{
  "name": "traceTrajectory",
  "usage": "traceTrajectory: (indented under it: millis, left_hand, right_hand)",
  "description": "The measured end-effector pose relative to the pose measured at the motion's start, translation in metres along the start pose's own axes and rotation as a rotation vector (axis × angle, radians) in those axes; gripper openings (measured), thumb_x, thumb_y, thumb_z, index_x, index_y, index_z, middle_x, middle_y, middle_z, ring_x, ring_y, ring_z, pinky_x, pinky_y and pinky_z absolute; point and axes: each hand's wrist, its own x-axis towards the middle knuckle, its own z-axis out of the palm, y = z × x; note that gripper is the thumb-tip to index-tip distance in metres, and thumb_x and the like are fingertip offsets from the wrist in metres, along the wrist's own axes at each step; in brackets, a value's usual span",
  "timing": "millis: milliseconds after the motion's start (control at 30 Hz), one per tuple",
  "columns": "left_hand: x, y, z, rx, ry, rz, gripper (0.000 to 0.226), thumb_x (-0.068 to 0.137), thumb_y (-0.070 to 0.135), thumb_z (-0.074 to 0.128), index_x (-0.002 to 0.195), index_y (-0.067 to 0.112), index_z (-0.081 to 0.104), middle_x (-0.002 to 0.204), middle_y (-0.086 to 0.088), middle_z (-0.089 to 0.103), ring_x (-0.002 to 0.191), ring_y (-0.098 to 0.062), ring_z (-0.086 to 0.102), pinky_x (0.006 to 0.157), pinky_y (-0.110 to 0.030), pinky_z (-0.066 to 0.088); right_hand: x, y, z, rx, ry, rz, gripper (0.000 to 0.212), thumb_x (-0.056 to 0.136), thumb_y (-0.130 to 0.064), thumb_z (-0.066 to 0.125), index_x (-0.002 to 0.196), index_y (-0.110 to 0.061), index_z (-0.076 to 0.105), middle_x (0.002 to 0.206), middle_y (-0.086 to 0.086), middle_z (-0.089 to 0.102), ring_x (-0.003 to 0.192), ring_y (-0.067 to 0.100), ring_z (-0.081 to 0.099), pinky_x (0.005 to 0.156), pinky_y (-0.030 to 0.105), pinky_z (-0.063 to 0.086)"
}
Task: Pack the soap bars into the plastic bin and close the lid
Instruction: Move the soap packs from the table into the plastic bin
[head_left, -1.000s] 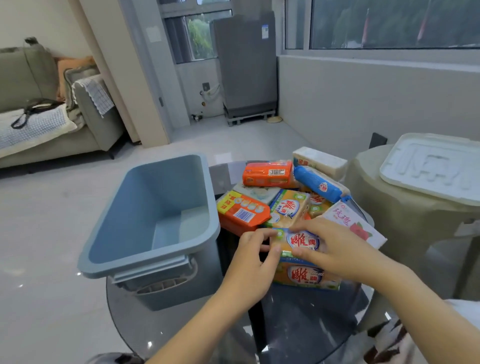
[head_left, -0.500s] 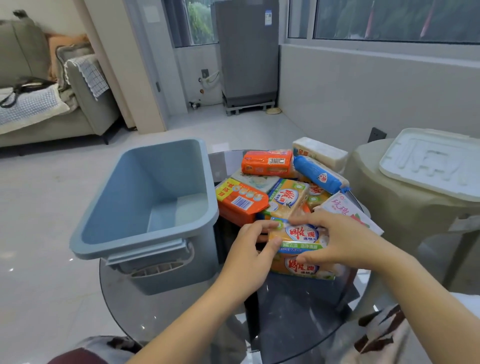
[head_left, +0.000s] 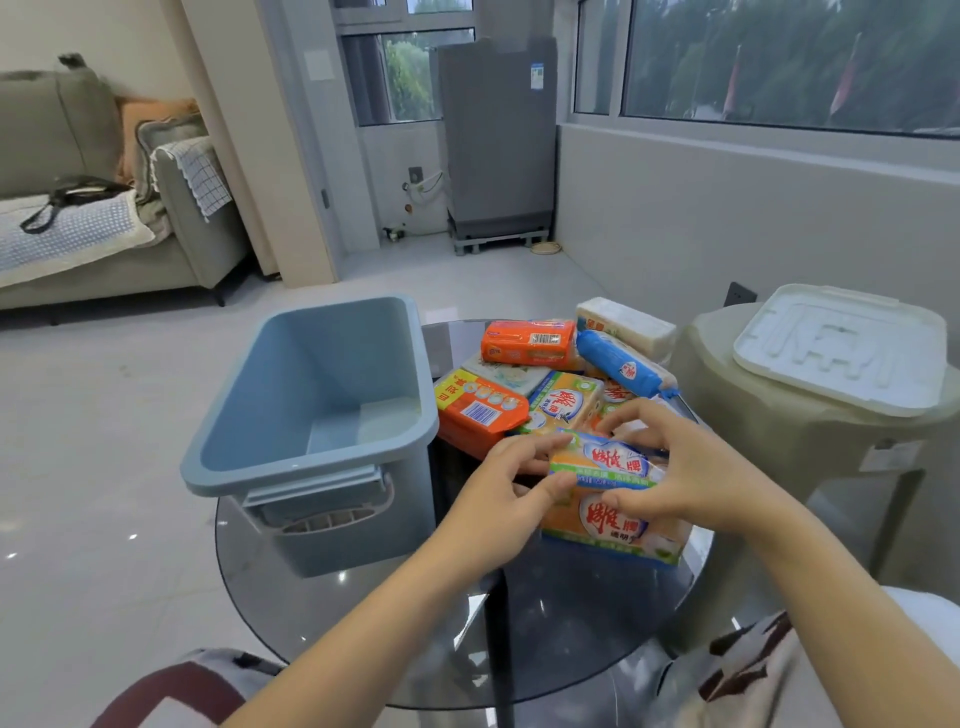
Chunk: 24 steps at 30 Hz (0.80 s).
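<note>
An empty blue plastic bin (head_left: 311, 467) stands on the left of a round glass table (head_left: 571, 613). To its right lies a pile of wrapped soap bars: two orange packs (head_left: 527, 340) (head_left: 478, 410), a blue roll (head_left: 621, 364), a white bar (head_left: 626, 322) and yellow-green bars. My left hand (head_left: 506, 499) and my right hand (head_left: 691, 473) both grip one yellow-green soap bar (head_left: 605, 462) from its two ends, just above a second like bar (head_left: 618, 525). A white lid (head_left: 841, 348) rests on a stool at the right.
The beige stool (head_left: 810, 431) stands close to the table's right side. A sofa (head_left: 78, 208) is at the far left and a grey appliance (head_left: 496, 140) by the window. Pale tiled floor surrounds the table.
Both hands have closed on the top yellow-green soap bar and raised it slightly off the one below. The view has shifted a little.
</note>
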Motion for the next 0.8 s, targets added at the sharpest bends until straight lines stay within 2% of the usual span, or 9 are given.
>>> traceTrajectory:
  millis: [67,133,233,367,500,633,733,800]
  left_hand:
    - [-0.001,0.010,-0.005,-0.041,-0.029,0.014,0.029,0.083,0.041,0.063,0.110,0.051,0.055,0.130,0.003,0.055,0.113,-0.013,0.059,0.091,-0.033,0.054]
    - [-0.003,0.021,-0.012,-0.056,-0.067,0.014,0.040,0.076,0.047,0.063,0.116,0.046,0.056,0.132,0.004,0.056,0.118,-0.017,0.057,0.092,-0.038,0.054]
    - [-0.005,0.041,-0.023,-0.060,-0.118,0.029,0.038,0.080,0.040,0.066,0.117,0.041,0.057,0.124,0.008,0.062,0.112,-0.012,0.062,0.088,-0.035,0.056]
    - [-0.008,0.077,-0.047,-0.029,-0.103,0.101,0.030,0.072,0.038,0.071,0.101,0.040,0.066,0.113,0.005,0.068,0.103,-0.013,0.067,0.083,-0.036,0.058]
    - [-0.007,0.103,-0.076,0.000,-0.023,0.133,0.032,0.066,0.038,0.077,0.097,0.031,0.073,0.104,0.002,0.073,0.092,-0.014,0.072,0.074,-0.036,0.060]
    - [-0.004,0.116,-0.107,0.028,0.106,0.205,0.031,0.061,0.041,0.077,0.089,0.028,0.075,0.099,0.003,0.074,0.090,-0.013,0.072,0.068,-0.029,0.059]
    - [-0.001,0.116,-0.129,0.049,0.274,0.229,0.032,0.057,0.047,0.076,0.085,0.031,0.074,0.096,0.004,0.074,0.094,-0.012,0.069,0.071,-0.031,0.059]
    - [0.001,0.113,-0.142,0.057,0.405,0.224,0.031,0.057,0.048,0.075,0.082,0.030,0.072,0.095,0.006,0.073,0.093,-0.010,0.067,0.070,-0.029,0.058]
  right_hand:
    - [-0.004,-0.010,-0.008,0.033,-0.002,-0.023,0.052,0.064,-0.024,0.082,0.103,-0.033,0.048,0.107,-0.009,0.066,0.089,0.005,0.067,0.069,0.023,0.058]
    - [-0.006,-0.021,-0.015,0.065,-0.006,-0.045,0.052,0.065,-0.024,0.081,0.103,-0.033,0.048,0.108,-0.008,0.065,0.089,0.007,0.068,0.067,0.024,0.058]
    - [-0.007,-0.037,-0.023,0.113,-0.032,-0.096,0.050,0.065,-0.022,0.081,0.103,-0.029,0.049,0.107,-0.006,0.066,0.089,0.007,0.069,0.065,0.024,0.058]
    - [0.001,-0.059,-0.033,0.165,-0.087,-0.162,0.047,0.064,-0.024,0.082,0.099,-0.027,0.050,0.103,-0.002,0.069,0.091,0.014,0.069,0.065,0.029,0.058]
    - [0.020,-0.084,-0.039,0.257,-0.146,-0.231,0.051,0.058,-0.032,0.080,0.100,-0.026,0.053,0.104,-0.001,0.071,0.092,0.022,0.070,0.066,0.032,0.058]
    - [0.052,-0.111,-0.035,0.297,-0.122,-0.316,0.051,0.060,-0.028,0.081,0.105,-0.030,0.057,0.105,-0.006,0.069,0.099,0.013,0.066,0.070,0.026,0.057]
    - [0.079,-0.128,-0.023,0.313,-0.010,-0.342,0.058,0.059,-0.046,0.080,0.110,-0.038,0.055,0.118,-0.007,0.061,0.106,0.005,0.061,0.078,0.029,0.056]
    - [0.096,-0.136,-0.010,0.369,0.040,-0.286,0.064,0.056,-0.057,0.071,0.115,-0.038,0.052,0.113,-0.006,0.063,0.093,0.006,0.067,0.070,0.025,0.057]
